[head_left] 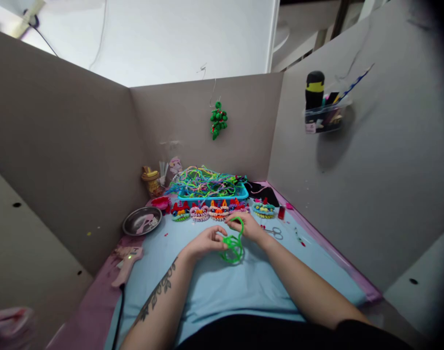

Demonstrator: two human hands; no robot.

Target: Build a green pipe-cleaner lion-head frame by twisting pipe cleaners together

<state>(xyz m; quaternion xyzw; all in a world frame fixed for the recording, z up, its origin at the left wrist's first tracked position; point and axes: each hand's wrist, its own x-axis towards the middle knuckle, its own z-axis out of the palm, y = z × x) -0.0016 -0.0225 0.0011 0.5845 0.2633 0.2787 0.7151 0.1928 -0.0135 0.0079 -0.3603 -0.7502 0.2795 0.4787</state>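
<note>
A tangle of bright green cord [233, 250] hangs in loops between my two hands, just above the blue cloth. My left hand [209, 241] pinches the looped bundle between thumb and fingers. My right hand [244, 224] is closed on a strand of the same cord, which curves up and over its fingers. Small knotted faces in several colours stand in a row past my hands, among them an orange and white one [219, 211] and a teal and yellow one [264, 209]. A pair of scissors [275, 233] lies beside my right wrist.
A blue basket [214, 198] heaped with coloured cords stands at the back. To the left are a metal bowl [142, 221] and a pink corded tool [128, 266] with a green light. Grey panels enclose the table; a holder [324, 119] hangs on the right one.
</note>
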